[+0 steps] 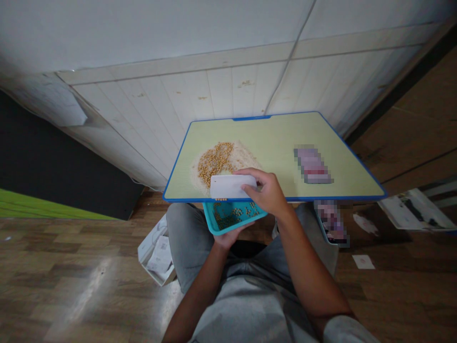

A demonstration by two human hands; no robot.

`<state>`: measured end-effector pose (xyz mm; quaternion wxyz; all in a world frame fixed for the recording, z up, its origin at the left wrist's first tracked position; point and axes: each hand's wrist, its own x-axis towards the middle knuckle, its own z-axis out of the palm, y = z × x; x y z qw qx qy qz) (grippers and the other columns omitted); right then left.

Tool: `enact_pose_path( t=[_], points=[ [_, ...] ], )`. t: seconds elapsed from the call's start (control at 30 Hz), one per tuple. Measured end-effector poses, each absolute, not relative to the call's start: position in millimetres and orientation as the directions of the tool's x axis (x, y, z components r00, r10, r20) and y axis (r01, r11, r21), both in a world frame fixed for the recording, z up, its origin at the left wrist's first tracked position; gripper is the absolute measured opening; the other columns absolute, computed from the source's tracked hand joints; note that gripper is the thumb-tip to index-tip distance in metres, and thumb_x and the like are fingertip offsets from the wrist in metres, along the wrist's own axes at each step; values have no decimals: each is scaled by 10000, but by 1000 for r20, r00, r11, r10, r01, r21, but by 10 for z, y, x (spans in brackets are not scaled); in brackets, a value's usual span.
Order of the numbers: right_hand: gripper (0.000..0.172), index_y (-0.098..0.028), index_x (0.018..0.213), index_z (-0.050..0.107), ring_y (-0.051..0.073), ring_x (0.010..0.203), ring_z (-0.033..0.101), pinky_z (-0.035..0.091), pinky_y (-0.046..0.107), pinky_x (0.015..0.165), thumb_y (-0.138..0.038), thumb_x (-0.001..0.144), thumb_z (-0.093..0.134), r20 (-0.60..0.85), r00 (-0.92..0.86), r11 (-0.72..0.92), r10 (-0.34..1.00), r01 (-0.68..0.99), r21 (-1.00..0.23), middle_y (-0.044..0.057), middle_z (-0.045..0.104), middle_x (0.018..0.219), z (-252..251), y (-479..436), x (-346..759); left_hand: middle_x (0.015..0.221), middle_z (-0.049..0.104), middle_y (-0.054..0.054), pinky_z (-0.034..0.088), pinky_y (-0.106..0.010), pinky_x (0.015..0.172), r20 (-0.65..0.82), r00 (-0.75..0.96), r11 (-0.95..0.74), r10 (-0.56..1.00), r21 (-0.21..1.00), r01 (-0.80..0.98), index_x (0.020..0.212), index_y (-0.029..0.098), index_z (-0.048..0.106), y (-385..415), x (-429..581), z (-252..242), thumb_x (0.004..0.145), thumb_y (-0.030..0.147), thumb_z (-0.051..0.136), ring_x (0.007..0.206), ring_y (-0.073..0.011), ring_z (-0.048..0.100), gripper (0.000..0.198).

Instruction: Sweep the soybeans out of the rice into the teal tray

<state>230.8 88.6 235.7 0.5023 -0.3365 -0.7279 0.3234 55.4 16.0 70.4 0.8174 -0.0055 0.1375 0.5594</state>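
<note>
My right hand (266,189) grips a flat white card (228,186) by its right end, over the table's front edge. Just beyond the card lies a pile of yellow soybeans (214,164), with pale rice-like grains (244,155) spread around and beside them. A few beans show under the card at the edge. Below that edge, my left hand (232,236) holds a turquoise tray (217,232) from underneath, its fingers mostly hidden by it. Soybeans and darker greenish beans (232,214) lie inside the tray.
The folding table (274,138) has a blue rim and stands against the white panelled wall. A blurred-out flat item (313,165) lies on its right side. On the floor are a white box with papers (157,252) at left and a white tray (416,209) at right.
</note>
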Motion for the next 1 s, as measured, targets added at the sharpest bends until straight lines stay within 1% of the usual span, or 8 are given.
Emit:
enact_pose_path(
  t=[0.1, 0.2, 0.37, 0.57, 0.73, 0.83, 0.93, 1.0],
  points=[
    [415, -245, 1218, 830, 252, 1102, 802, 621, 355, 920, -159, 847, 666, 513, -245, 557, 822, 161, -815, 44, 853, 1201, 2348, 887, 2309, 1874, 140, -30, 1, -804, 1304, -233, 345, 383, 909, 144, -912, 1731, 396, 343, 162, 548, 702, 1003, 818, 148, 1733, -384, -12, 863],
    [423, -252, 1230, 826, 259, 1138, 794, 620, 371, 957, -157, 848, 671, 511, -220, 548, 831, 165, -820, 44, 850, 1220, 2333, 893, 2310, 1878, 106, -13, 24, -800, 1310, -238, 349, 387, 907, 142, -911, 1735, 405, 329, 160, 547, 708, 1002, 816, 163, 1732, -391, -6, 857],
    [430, -242, 1243, 818, 260, 1149, 792, 618, 379, 979, -149, 850, 670, 516, -192, 545, 835, 159, -823, 47, 847, 1235, 2321, 894, 2301, 1882, 62, -24, 44, -806, 1305, -252, 341, 382, 906, 137, -914, 1748, 384, 296, 155, 551, 725, 1003, 808, 198, 1730, -407, -4, 863],
    [440, -244, 1251, 816, 264, 1166, 787, 608, 397, 1025, -147, 849, 665, 509, -182, 537, 841, 177, -825, 48, 843, 1252, 2310, 885, 2292, 1881, 103, -41, 18, -818, 1299, -270, 322, 367, 908, 137, -920, 1746, 377, 307, 144, 556, 768, 1017, 799, 185, 1728, -420, 45, 850],
    [436, -250, 1267, 811, 265, 1160, 788, 611, 390, 1003, -169, 862, 673, 499, -178, 527, 848, 176, -832, 46, 839, 1268, 2293, 885, 2298, 1879, 106, -13, 85, -826, 1298, -291, 323, 374, 901, 141, -917, 1728, 407, 348, 146, 562, 805, 1015, 804, 199, 1726, -422, 56, 829],
    [442, -253, 1274, 810, 262, 1138, 791, 620, 366, 938, -170, 860, 678, 499, -172, 526, 849, 179, -832, 47, 837, 1272, 2288, 884, 2300, 1878, 91, 5, 79, -825, 1299, -299, 315, 366, 901, 136, -921, 1719, 417, 366, 145, 568, 813, 1022, 794, 177, 1727, -417, 49, 815],
    [451, -258, 1281, 808, 254, 1107, 795, 620, 346, 879, -164, 861, 673, 496, -172, 522, 851, 183, -833, 45, 838, 1265, 2285, 880, 2299, 1878, 77, -14, 79, -822, 1300, -278, 320, 366, 906, 132, -921, 1727, 401, 350, 136, 570, 805, 1022, 793, 195, 1727, -416, 46, 821],
    [451, -262, 1282, 809, 253, 1090, 795, 621, 346, 867, -166, 862, 674, 491, -170, 517, 855, 192, -834, 44, 838, 1261, 2283, 876, 2299, 1878, 81, -20, 68, -811, 1309, -265, 330, 372, 906, 127, -919, 1734, 394, 333, 131, 567, 793, 1021, 800, 195, 1727, -413, 44, 832]
  ],
)
